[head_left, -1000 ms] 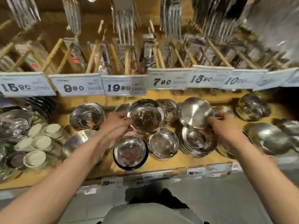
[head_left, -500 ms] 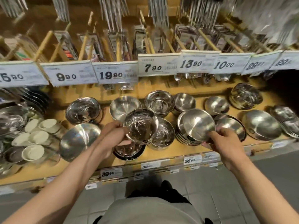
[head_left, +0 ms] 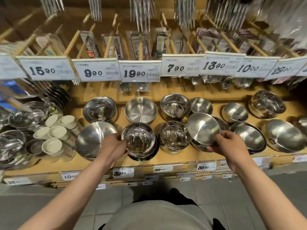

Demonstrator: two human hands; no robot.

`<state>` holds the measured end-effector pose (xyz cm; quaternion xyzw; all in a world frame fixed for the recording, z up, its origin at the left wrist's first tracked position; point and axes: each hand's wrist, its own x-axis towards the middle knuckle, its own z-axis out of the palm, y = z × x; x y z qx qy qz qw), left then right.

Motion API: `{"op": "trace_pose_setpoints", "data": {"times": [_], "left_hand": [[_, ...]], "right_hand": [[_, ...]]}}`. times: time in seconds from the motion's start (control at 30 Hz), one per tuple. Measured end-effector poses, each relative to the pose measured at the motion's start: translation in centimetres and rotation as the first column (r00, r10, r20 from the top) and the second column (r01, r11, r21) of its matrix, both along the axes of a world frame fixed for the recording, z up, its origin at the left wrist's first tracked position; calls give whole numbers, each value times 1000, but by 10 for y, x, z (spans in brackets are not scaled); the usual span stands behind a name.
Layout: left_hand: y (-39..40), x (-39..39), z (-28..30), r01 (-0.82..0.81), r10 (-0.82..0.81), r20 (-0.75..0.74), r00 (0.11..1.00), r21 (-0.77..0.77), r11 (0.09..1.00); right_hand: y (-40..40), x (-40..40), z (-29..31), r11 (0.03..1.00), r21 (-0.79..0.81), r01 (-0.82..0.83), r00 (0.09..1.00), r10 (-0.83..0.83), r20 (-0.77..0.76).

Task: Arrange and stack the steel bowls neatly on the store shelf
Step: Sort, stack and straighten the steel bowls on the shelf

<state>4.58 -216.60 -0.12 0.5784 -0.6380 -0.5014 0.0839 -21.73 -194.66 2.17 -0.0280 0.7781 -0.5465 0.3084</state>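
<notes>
Bowls of steel fill the wooden store shelf (head_left: 176, 157) in front of us, and we place everything by the white price card reading 19.90 (head_left: 139, 73) that hangs above the shelf. Below that card and towards us, our left hand (head_left: 111, 148) grips a shiny, mirror-polished steel bowl (head_left: 138, 138) by its left rim, fingers curled round the edge. This bowl sits tilted, its mouth turned up to us, on top of a low stack of dark-rimmed steel bowls (head_left: 144, 157) at the shelf's front edge; we cannot tell whether the two are touching. To the right of the card and lower, our right hand (head_left: 228, 146) pinches a brushed, matte steel bowl (head_left: 203, 128) by its lower rim, thumb on the near side. That bowl is tipped up on edge, leaning over a stack of matte steel bowls (head_left: 198, 145) beneath it. Between the two held bowls stands a second polished steel bowl (head_left: 173, 136), upright on the shelf. Straight under the card at the back rests a shallow matte steel dish (head_left: 141, 110). Far left of the card, small cream ceramic cups (head_left: 54, 130) are clustered among more steel dishes.
</notes>
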Motion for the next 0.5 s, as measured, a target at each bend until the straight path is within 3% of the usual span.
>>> {"op": "trace_pose_setpoints", "data": {"times": [0.27, 0.5], "left_hand": [[3, -11, -9, 135, -96, 261, 960, -138, 981], [11, -20, -17, 104, -33, 256, 966, -271, 957]], "right_hand": [[18, -33, 14, 993, 108, 53, 998, -50, -29], [21, -51, 18, 997, 75, 17, 1000, -18, 2]]}}
